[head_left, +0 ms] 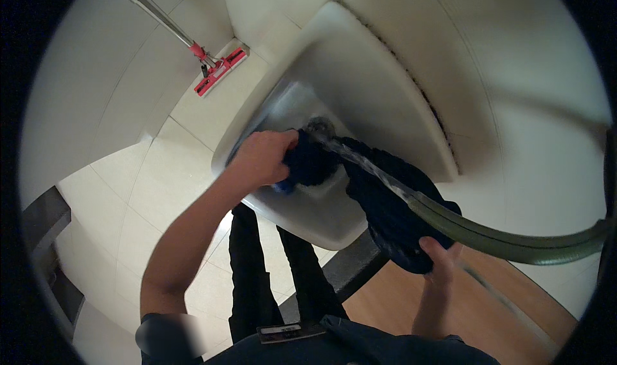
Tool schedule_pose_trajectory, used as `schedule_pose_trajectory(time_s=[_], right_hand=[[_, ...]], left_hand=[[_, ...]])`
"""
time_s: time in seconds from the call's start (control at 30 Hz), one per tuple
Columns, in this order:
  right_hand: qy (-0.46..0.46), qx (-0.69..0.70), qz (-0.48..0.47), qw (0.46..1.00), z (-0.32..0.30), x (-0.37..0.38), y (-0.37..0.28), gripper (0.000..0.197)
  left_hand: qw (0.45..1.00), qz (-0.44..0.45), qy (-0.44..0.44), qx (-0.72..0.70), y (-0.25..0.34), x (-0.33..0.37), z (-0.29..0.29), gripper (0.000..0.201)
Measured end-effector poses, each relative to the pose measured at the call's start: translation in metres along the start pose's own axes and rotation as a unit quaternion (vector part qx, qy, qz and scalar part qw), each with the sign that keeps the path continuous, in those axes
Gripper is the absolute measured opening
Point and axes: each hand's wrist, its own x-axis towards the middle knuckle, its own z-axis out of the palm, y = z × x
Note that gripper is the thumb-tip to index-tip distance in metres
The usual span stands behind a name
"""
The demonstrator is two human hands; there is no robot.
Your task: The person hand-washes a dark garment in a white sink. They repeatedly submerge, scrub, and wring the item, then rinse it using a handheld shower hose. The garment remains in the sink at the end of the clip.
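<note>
A dark blue cloth (380,205) stretches between my two hands, partly inside a white wash basin (360,63) and partly over its right edge. My left hand (262,156) grips a bunched part of it above the bowl, next to the drain (319,126). With its thumb on top, my right hand (439,256) holds the lower right end outside the rim. Water (363,162) streams from a greenish hose (514,243) that comes in from the right and passes over the cloth. Whether the cloth is one piece cannot be told.
A floor wiper (222,71) with a red head and metal pole leans in the far left corner. Pale floor tiles (186,140) lie left of the basin. A brown wooden surface (398,307) with a dark grey edge is at the lower right.
</note>
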Motion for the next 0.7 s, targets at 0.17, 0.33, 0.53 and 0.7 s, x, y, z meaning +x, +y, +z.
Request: schedule_pose_trajectory(time_s=[0.17,0.33,0.53,0.7], right_hand=[[0.043,-0.003,0.049,0.998,-0.002,0.015,0.032,0.060],[-0.115,-0.086,0.009,0.990,0.080,0.126,0.131,0.098],[-0.043,-0.485,-0.060,0.872,0.113,0.159,0.253,0.083],[-0.137,-0.319,0.038,0.937,0.086,0.177,0.192,0.078]], left_hand=[[0.973,0.029,-0.038,0.226,-0.034,-0.016,0.028,0.034],[0.973,-0.012,-0.001,0.232,-0.061,-0.009,0.083,0.022],[0.969,0.017,-0.074,0.236,-0.052,0.004,0.114,0.027],[0.994,-0.026,-0.010,0.103,-0.043,-0.015,0.101,0.035]])
